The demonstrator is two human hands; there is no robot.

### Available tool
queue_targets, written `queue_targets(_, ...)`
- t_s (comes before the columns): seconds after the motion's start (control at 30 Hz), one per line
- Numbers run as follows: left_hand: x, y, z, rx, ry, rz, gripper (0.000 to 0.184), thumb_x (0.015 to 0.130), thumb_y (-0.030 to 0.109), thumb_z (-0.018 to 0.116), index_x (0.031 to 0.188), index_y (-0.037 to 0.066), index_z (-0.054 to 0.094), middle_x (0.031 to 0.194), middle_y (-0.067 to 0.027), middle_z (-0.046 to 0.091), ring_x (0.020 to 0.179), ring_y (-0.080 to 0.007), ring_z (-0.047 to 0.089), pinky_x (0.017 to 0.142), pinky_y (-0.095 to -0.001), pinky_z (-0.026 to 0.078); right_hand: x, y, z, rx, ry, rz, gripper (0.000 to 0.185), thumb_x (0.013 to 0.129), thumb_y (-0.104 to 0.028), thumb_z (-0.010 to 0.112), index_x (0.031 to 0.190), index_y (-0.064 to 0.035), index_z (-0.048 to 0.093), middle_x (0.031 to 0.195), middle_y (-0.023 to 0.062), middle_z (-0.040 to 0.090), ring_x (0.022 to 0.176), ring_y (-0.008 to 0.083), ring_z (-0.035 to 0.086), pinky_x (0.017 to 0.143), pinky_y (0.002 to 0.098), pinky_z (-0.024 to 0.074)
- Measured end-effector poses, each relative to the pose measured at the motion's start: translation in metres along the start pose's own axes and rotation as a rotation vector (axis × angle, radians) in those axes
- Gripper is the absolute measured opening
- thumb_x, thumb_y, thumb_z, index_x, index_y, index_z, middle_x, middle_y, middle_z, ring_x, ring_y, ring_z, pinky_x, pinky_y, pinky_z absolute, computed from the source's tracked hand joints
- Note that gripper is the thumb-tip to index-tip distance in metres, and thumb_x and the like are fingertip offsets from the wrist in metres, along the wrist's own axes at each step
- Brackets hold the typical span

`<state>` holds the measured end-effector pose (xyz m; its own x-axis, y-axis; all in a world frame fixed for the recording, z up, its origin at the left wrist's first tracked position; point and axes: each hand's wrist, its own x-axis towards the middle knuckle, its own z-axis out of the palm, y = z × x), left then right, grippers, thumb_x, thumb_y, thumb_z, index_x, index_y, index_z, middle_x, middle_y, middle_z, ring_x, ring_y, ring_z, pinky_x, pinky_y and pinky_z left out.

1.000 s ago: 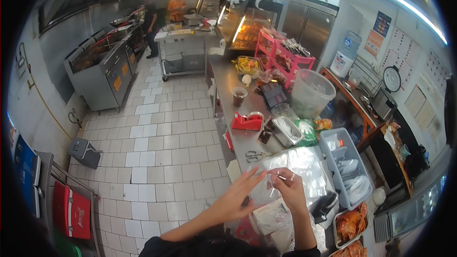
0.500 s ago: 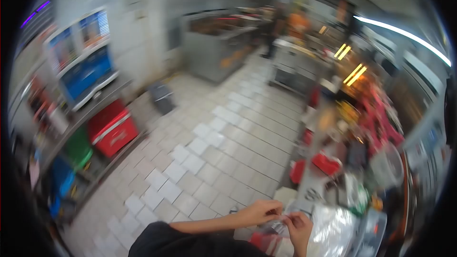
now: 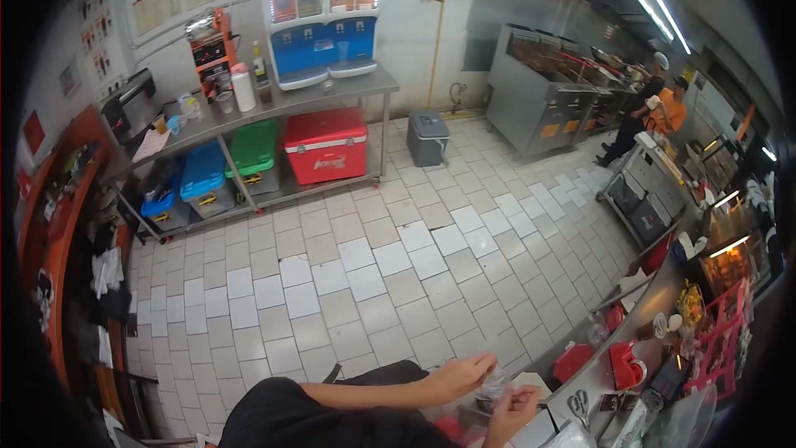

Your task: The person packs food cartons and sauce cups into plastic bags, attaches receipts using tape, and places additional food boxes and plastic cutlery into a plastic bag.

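1. Red cooler, under the right end of the steel table, sits further right in view than earlier; the view has swung left.
2. Left hand: fingers closed, pinching clear plastic.
3. That plastic spans both hands, by the left edge of the counter.
4. Right hand: fingers curled in, gripping it too.
5. Scissors, then red tape dispenser, near that edge.

Held between left hand and right hand, left of the scissors: 1 clear plastic piece, thin, crinkled, see-through.
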<state>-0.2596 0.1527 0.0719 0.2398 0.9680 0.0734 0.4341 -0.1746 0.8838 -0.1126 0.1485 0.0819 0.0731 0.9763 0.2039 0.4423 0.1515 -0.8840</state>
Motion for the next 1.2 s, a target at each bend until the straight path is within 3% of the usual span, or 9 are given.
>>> queue_targets(0.17,-0.023,0.034,0.005,0.125,-0.041,0.207,0.031,0.074,0.004,0.049,0.104,0.002,0.040,0.097,-0.0075,0.044,0.081,-0.0286,0.055,0.061,-0.0353,0.046,-0.026,0.008,0.009,0.082,0.276,-0.355,0.015,0.085,-0.003,0.052,0.076,-0.0030,0.040,0.063,0.0044,0.041,0.057,0.0099,0.041,0.052,0.0223,0.0365)
queue_targets(0.53,-0.009,0.041,0.015,0.094,0.094,0.592,0.022,0.073,0.004,0.049,0.094,0.006,0.044,0.087,-0.0066,0.044,0.073,-0.0239,0.055,0.056,-0.0301,0.045,-0.031,-0.012,-0.016,0.363,0.308,-0.358,0.022,0.086,-0.015,0.054,0.078,-0.0004,0.040,0.069,0.0053,0.043,0.062,0.0176,0.043,0.058,0.0305,0.0406)
queue_targets(0.57,-0.004,0.060,-0.005,0.022,0.156,0.675,0.019,0.073,0.004,0.049,0.092,0.007,0.045,0.085,-0.0071,0.045,0.071,-0.0243,0.054,0.056,-0.0309,0.044,-0.037,0.021,-0.009,-0.535,0.137,-0.398,0.028,0.089,-0.025,0.050,0.082,-0.0001,0.040,0.072,0.0045,0.043,0.067,0.0182,0.043,0.062,0.0355,0.0405)
queue_targets(0.63,0.002,0.073,-0.020,-0.069,0.230,0.765,0.017,0.073,0.005,0.050,0.090,0.007,0.046,0.084,-0.0076,0.046,0.069,-0.0248,0.053,0.056,-0.0318,0.044,-0.032,0.014,-0.019,-0.441,0.180,-0.392,0.024,0.088,-0.022,0.050,0.082,-0.0011,0.040,0.071,0.0045,0.042,0.065,0.0173,0.041,0.060,0.0345,0.0396)
queue_targets(0.77,0.010,0.057,-0.026,0.020,0.139,0.772,0.013,0.078,0.007,0.050,0.089,0.005,0.045,0.083,-0.0081,0.044,0.067,-0.0265,0.051,0.057,-0.0337,0.044,-0.018,-0.023,-0.050,0.019,0.298,-0.327,0.014,0.086,-0.008,0.051,0.081,-0.0052,0.039,0.068,0.0047,0.040,0.055,0.0137,0.035,0.050,0.0305,0.0358)
queue_targets(0.8,0.011,0.044,-0.026,0.036,0.106,0.558,0.013,0.080,0.006,0.050,0.092,0.005,0.045,0.084,-0.0077,0.044,0.068,-0.0251,0.051,0.059,-0.0329,0.044,-0.008,-0.060,-0.080,-0.024,0.684,-0.348,0.016,0.083,0.002,0.049,0.082,-0.0074,0.036,0.064,0.0032,0.038,0.051,0.0109,0.032,0.046,0.0255,0.0329)
queue_targets(0.87,0.013,0.039,-0.025,0.052,0.053,0.349,0.013,0.082,0.005,0.049,0.095,0.004,0.045,0.085,-0.0073,0.045,0.070,-0.0238,0.052,0.061,-0.0321,0.044,0.006,-0.066,-0.093,0.153,0.739,-0.415,0.010,0.082,0.002,0.048,0.081,-0.0042,0.040,0.071,0.0057,0.041,0.054,0.0122,0.037,0.047,0.0245,0.0354)
queue_targets(0.97,0.030,0.047,-0.036,-0.289,0.219,0.336,0.020,0.083,0.003,0.051,0.102,0.005,0.045,0.088,-0.0067,0.046,0.076,-0.0206,0.053,0.066,-0.0322,0.043,0.018,-0.050,-0.089,-0.561,0.468,-0.623,0.020,0.078,0.004,0.051,0.098,0.0032,0.047,0.098,0.0118,0.044,0.074,0.0166,0.048,0.060,0.0258,0.0426)
queue_targets(1.2,0.034,0.051,-0.026,-0.311,0.027,0.237,0.034,0.077,-0.001,0.054,0.109,0.009,0.045,0.094,-0.0067,0.046,0.081,-0.0204,0.055,0.070,-0.0320,0.045,0.011,-0.034,-0.045,-0.172,0.171,-0.187,0.014,0.077,0.003,0.052,0.090,0.0007,0.049,0.083,0.0073,0.047,0.068,0.0158,0.047,0.058,0.0263,0.0391)
